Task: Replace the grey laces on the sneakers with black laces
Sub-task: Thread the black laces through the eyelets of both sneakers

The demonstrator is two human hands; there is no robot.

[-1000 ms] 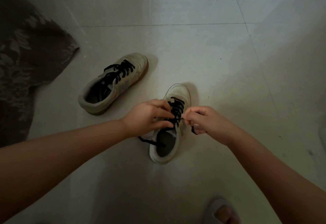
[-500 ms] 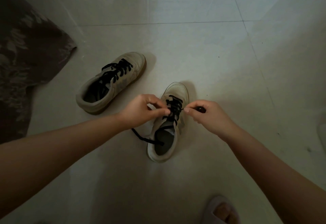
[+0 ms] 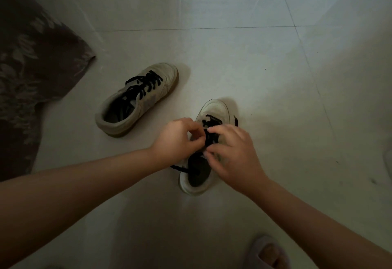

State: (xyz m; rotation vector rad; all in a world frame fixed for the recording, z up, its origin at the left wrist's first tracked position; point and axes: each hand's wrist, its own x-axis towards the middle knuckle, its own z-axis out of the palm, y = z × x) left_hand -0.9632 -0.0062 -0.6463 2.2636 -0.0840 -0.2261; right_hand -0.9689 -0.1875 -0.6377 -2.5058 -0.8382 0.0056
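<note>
Fingers of both hands, left hand and right hand, seemingly pinch the black lace over the near sneaker.

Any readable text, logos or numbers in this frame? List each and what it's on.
None readable.
Beige low-top sneaker lying further off: side panel has darker patches, no legible brand.
Beige low-top sneaker under both hands: no print shows.
Dark leaf-patterned fabric: pattern only.
Pale floor tiles: no marking.

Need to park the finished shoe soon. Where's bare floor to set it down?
Bare tile lies right of the near sneaker, and beyond both shoes past the grout line. Also between the forearms, short of the slipper. Crowded: the gap between far sneaker and left hand; dark cloth fills the left.
</note>
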